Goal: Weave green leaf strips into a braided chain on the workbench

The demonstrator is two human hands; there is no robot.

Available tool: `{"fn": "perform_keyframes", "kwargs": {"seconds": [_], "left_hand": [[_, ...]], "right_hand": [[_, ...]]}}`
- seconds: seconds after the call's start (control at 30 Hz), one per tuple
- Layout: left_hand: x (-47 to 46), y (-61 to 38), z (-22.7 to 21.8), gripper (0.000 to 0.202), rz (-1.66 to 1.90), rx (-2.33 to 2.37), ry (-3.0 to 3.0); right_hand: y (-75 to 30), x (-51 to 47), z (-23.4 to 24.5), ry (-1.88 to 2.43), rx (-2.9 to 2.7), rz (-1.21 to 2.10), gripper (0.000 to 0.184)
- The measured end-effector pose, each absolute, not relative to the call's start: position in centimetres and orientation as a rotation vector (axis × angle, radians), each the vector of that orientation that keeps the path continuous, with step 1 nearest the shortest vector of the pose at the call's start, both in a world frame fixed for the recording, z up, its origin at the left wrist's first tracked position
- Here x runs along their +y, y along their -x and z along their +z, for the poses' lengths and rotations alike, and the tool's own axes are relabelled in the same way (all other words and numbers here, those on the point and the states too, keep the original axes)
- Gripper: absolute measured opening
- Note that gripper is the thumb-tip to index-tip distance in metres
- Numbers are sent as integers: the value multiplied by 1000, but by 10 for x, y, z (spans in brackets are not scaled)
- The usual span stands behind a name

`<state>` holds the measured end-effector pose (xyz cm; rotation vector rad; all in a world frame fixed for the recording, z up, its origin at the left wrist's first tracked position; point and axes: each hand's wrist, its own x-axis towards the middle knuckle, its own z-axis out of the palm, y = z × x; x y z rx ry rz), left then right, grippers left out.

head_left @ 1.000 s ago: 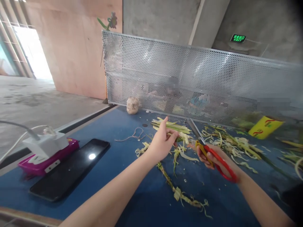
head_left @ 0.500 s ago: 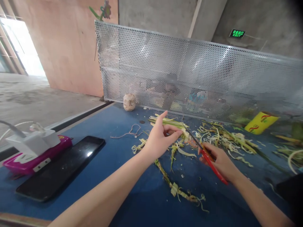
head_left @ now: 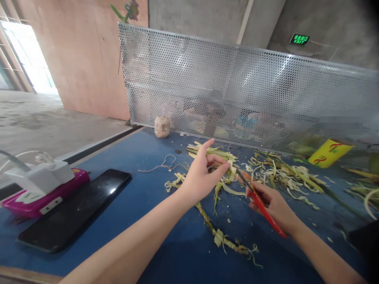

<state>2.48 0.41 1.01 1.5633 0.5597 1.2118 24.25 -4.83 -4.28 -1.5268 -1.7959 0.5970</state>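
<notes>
I have the left hand (head_left: 201, 173) out over the middle of the table (head_left: 142, 146), its grip pinched narrow, thumb against curled fingers, with one finger sticking up and away. Between thumb and fingertips I hold a pale piece of plant (head_left: 231, 169), just beyond the thumb's tip. My right hand (head_left: 271, 203) has its grip wrapped around the red handle of the scissors (head_left: 262, 207). Their blades look close together and point up and left at the pale piece; I cannot tell whether the tips touch it.

Behind the left hand I see a bundle of green-white stalks (head_left: 217, 151) lying flat, partly hidden by the fingers. A curved peel (head_left: 233, 190) lies below the scissor tips, and nearer me a long knotted stalk (head_left: 219, 236) stretches across the blue surface. Right of the bundle, beyond the right hand, is a loose heap of peelings (head_left: 284, 173), with a yellow roll (head_left: 331, 153) behind it.

Over on the left I have a black phone (head_left: 77, 211) lying beside a purple power strip (head_left: 71, 183) with a white charger (head_left: 37, 177) on top. A thin string (head_left: 162, 166) lies between phone and bundle. A perforated metal screen (head_left: 183, 71) stands along the far edge.
</notes>
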Motion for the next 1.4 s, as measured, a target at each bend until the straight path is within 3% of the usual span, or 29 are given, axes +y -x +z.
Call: {"fn": "perform_keyframes", "kwargs": {"seconds": [0.3,1.07,1.4], "left_hand": [[2,-31,7,68,1344,515,-1549],[-8,-29,7,63,1266,526,-1704],[-9,-31,7,62,1253,376,-1596]], "right_hand": [[-233,-53,-45,1457,-1750,775,19],[-228,-62,-39,1558,-1766,734,27],[-219,-64,-33,1417,-1538,1185,14]]}}
